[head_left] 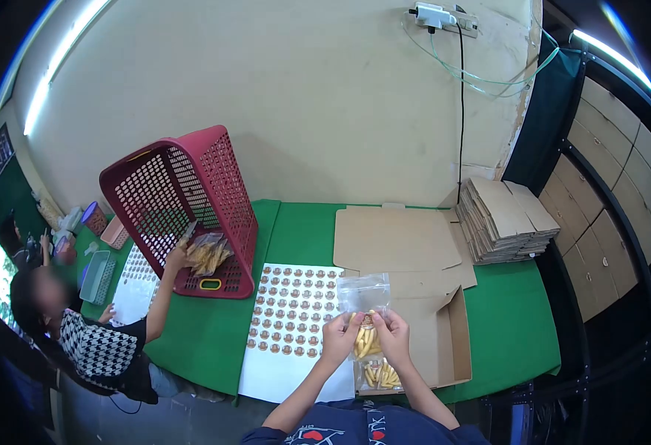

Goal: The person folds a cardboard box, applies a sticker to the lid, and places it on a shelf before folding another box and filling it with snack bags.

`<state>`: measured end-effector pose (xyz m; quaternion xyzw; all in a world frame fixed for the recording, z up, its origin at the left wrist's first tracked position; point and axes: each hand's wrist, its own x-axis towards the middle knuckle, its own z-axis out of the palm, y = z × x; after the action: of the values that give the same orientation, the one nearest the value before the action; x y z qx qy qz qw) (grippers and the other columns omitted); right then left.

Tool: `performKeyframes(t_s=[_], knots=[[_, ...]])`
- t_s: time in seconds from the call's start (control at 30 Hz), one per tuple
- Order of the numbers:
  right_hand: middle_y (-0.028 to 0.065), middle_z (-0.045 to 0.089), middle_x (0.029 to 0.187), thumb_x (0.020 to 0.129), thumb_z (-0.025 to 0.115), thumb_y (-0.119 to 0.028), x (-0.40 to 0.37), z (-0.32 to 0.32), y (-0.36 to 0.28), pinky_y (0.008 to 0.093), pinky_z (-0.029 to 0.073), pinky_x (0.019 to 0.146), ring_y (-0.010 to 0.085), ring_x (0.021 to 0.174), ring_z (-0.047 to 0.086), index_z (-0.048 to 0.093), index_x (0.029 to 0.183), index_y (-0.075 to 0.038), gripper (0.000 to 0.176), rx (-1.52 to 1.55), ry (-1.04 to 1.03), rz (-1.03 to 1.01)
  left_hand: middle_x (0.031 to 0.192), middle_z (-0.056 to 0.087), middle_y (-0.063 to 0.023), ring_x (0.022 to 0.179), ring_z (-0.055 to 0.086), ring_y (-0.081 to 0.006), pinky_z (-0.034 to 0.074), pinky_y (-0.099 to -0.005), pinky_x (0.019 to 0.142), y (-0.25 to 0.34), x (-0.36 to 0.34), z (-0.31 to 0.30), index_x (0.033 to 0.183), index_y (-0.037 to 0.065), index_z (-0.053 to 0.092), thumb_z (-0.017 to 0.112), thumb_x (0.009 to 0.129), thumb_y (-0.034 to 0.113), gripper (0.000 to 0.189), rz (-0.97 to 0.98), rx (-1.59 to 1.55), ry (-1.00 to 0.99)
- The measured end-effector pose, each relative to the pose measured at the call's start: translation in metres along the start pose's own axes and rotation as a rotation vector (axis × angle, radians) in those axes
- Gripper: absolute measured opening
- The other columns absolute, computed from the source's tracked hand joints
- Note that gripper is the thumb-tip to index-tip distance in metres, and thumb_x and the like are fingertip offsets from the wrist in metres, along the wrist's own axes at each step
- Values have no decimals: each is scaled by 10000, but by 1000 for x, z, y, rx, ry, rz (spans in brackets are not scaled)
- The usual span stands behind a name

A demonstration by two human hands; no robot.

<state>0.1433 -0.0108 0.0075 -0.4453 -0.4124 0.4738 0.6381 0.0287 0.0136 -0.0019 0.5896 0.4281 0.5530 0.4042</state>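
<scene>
clear snack bag [363,295] in closed grip of left hand [338,337] and right hand [394,334], second bag [379,375] beneath

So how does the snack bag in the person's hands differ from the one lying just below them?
The held bag is upright, pinched between left hand and right hand; the lying bag rests flat by the open box. The held bag's empty top stands clear above the fingers; the lying bag is partly hidden behind the wrists. Both are clear and hold yellow sticks.
</scene>
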Motion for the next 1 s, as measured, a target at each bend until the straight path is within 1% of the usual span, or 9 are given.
performKeyframes(t_s=[0.13, 0.17, 0.27, 0.3, 0.4, 0.5, 0.63, 0.8, 1.0], knots=[[23, 587, 791, 874, 514, -120, 5, -1, -1, 189, 433, 642, 52, 718, 536, 548, 930, 28, 161, 30, -19, 8, 574, 550, -1, 492, 444, -30, 360, -205, 438, -5, 8, -10, 823, -18, 622, 550, 863, 235, 266, -209, -161, -66], [26, 590, 795, 864, 528, -110, 6, 1, -3, 188, 433, 646, 53, 720, 538, 550, 932, 26, 154, 41, 10, 13, 571, 531, 14, 496, 422, -22, 341, -195, 440, -13, 13, -16, 850, -14, 613, 573, 844, 285, 302, -191, -119, -123], [34, 597, 796, 833, 571, -91, 11, 7, -11, 189, 434, 648, 57, 720, 542, 557, 922, 22, 145, 26, 54, 23, 563, 527, 3, 501, 428, -29, 340, -199, 447, 17, 14, -19, 875, -10, 604, 615, 806, 332, 349, -92, 122, -220], [36, 597, 790, 823, 586, -91, 12, 6, -14, 190, 436, 641, 59, 717, 543, 559, 910, 21, 145, -10, 43, 25, 572, 525, -16, 505, 437, -41, 352, -206, 457, 12, 14, -18, 895, -1, 600, 654, 771, 325, 353, -62, 171, -227], [42, 599, 781, 797, 622, -91, 16, -2, -6, 195, 442, 626, 67, 704, 548, 562, 875, 19, 147, -101, 41, 14, 580, 512, -17, 505, 434, -52, 349, -221, 454, 11, 12, -15, 899, 11, 602, 659, 768, 282, 306, -58, 223, -235], [51, 601, 752, 788, 641, -123, 16, -2, 1, 202, 445, 584, 73, 672, 554, 573, 847, 25, 174, -138, 108, -24, 603, 503, -13, 509, 419, -57, 328, -228, 449, 12, 11, -12, 898, 19, 601, 656, 770, 253, 272, -48, 110, -199], [57, 600, 747, 801, 628, -135, 14, 4, 3, 202, 437, 553, 76, 645, 547, 575, 848, 31, 180, -80, 163, -49, 636, 523, -14, 521, 426, -53, 334, -215, 462, 3, 11, -14, 901, 23, 601, 648, 778, 233, 247, -51, 137, -242], [40, 597, 778, 833, 587, -132, 14, 1, 15, 204, 438, 628, 71, 697, 544, 560, 874, 10, 150, 7, 123, 27, 645, 544, -16, 534, 430, -40, 334, -202, 462, -4, 9, -12, 902, 17, 599, 643, 785, 227, 244, -115, 19, -222], [19, 592, 806, 857, 551, -135, 11, 2, 9, 205, 425, 675, 57, 739, 531, 556, 888, -13, 126, 34, 0, 115, 536, 509, -5, 488, 404, -42, 321, -217, 437, -3, 15, -19, 778, 5, 599, 639, 791, 237, 236, -98, 185, -171]])
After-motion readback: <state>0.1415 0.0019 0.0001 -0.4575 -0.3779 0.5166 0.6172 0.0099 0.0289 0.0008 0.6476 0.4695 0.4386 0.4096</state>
